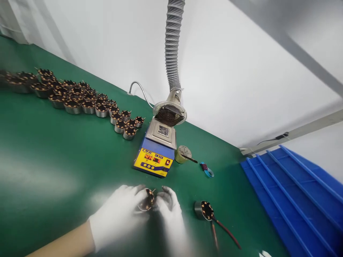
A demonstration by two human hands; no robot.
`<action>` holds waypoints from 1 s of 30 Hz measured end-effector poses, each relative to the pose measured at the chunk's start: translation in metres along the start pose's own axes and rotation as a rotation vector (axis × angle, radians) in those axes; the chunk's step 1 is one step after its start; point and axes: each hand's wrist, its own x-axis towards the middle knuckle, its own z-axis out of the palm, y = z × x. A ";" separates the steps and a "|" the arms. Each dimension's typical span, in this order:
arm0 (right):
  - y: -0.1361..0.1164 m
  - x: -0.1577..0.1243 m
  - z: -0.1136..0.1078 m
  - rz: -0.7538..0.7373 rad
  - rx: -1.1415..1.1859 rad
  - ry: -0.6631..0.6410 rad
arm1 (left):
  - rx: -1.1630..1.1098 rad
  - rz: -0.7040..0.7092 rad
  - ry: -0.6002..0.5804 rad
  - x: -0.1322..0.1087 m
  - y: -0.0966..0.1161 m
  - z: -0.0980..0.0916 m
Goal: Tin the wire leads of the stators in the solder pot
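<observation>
Both my hands wear white gloves and meet low in the middle of the view. My left hand (pixel 119 214) and my right hand (pixel 168 210) are closed around one wound motor stator (pixel 147 200), a metal ring with copper coils, held just above the green mat. In front of them stands a blue and yellow solder pot (pixel 157 153) with a red digital display. Another stator (pixel 204 210) lies on the mat to the right, with tweezers (pixel 222 228) resting against it.
Several more stators (pixel 80 100) are lined up on the green table (pixel 53 160) at the left. A grey fume hose (pixel 173 53) ends in a fan over the solder pot. A small round tin (pixel 183 154) and blue clip (pixel 207 169) lie nearby. Blue bins (pixel 294 200) stand right.
</observation>
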 end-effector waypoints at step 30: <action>-0.002 0.009 0.045 0.265 0.717 -0.604 | -1.060 -0.146 -0.125 0.005 -0.032 -0.030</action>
